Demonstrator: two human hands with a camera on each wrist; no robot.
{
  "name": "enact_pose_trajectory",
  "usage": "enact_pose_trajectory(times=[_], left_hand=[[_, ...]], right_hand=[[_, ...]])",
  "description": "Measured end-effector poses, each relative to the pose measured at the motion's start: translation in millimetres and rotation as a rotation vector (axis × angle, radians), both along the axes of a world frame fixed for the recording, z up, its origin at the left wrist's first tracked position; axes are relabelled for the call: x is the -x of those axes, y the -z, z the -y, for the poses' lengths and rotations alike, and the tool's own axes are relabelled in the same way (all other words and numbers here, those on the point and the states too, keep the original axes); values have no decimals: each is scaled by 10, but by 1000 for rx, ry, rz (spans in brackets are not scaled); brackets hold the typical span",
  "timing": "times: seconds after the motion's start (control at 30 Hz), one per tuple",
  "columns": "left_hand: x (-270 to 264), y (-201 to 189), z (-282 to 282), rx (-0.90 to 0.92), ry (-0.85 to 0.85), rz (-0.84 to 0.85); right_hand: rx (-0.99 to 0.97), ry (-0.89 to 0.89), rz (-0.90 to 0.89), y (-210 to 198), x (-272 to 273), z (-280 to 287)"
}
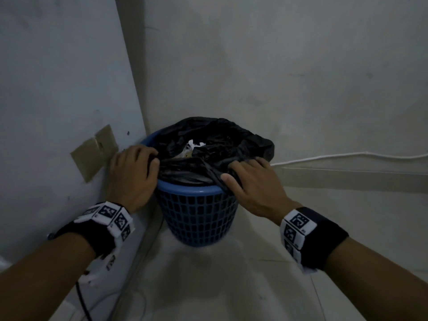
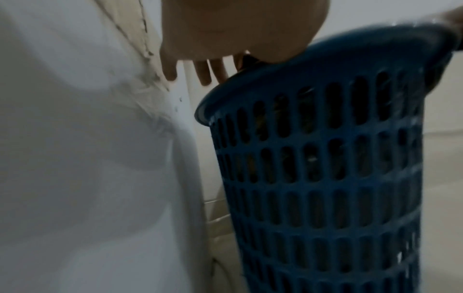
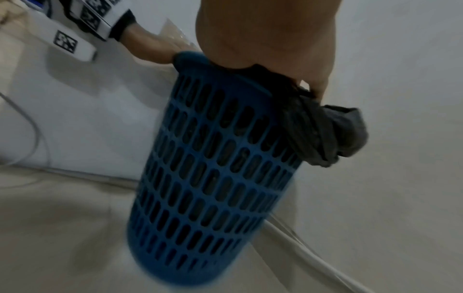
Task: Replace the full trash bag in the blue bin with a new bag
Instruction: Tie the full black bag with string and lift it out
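Note:
A blue lattice bin [image 1: 199, 216] stands on the floor in a corner. A black trash bag [image 1: 208, 140] lines it, crumpled over the top, with white scraps showing inside. My left hand [image 1: 132, 172] rests on the left rim, thumb and forefinger pinching the bag's edge, the other fingers spread [image 2: 203, 75]. My right hand [image 1: 252, 184] is at the near right rim and grips a bunched fold of the bag. In the right wrist view that fold [image 3: 325, 134] hangs outside the bin [image 3: 213, 168] under my right hand [image 3: 270, 35]. The bin's side [image 2: 325, 178] fills the left wrist view.
Walls close in behind and to the left of the bin. A brown cardboard patch [image 1: 95, 151] is stuck on the left wall. A white cable [image 1: 347, 156] runs along the right wall. A dark cord [image 1: 81, 297] trails by the left wall. Pale tiled floor [image 1: 220, 286] lies in front.

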State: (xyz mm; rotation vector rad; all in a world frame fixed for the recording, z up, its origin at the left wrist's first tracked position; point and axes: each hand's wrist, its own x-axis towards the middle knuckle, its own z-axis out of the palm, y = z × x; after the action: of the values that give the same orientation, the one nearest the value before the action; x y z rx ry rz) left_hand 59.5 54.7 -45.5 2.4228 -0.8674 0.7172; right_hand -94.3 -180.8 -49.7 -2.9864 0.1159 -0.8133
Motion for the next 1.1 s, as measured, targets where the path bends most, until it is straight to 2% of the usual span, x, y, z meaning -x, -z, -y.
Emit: enact_pose_trajectory(times=[0.07,0.17,0.23,0.3,0.4,0.47,0.53,0.6,0.67,0.73,0.8,0.9,1.0,1.07,1.1], left_hand=[[90,-37,98,73,46,2],[338,-101,327,149,257,30],[556,-117,491,130,430,1],[750,-119,622,100,565,-91],[882,-79,720,64,571,-156],[890,-76,710,9,521,-127],[873,-88,692,-101,490,-84],[862,-109,701,-197,447,-77],[832,-130,734,-189,412,-127],[778,-121,757,-187,381,-137],[714,-102,742,-216,350,-131],[606,-115,642,-253,318,-174],[490,-164,534,-262,314,-245],[428,-180,474,-242,328,-280],[395,-178,447,-225,335,-287]], right_hand=[[10,53,25,4,-83,-171],[-52,65,96,-14,-129,-329],[-157,74,136,-53,-110,-355],[-291,-10,223,-80,-53,-344],[-321,-87,383,-73,82,-163],[-276,-21,466,-39,167,34],[-352,104,507,1,250,183],[-582,287,479,71,286,324],[-973,479,297,88,282,441],[-1359,512,64,45,292,506],[-1494,425,-97,-19,316,510],[-1443,372,-73,-140,269,484],[-1228,473,253,-224,158,537],[-1045,404,444,-272,104,484],[-923,361,472,-279,89,418]])
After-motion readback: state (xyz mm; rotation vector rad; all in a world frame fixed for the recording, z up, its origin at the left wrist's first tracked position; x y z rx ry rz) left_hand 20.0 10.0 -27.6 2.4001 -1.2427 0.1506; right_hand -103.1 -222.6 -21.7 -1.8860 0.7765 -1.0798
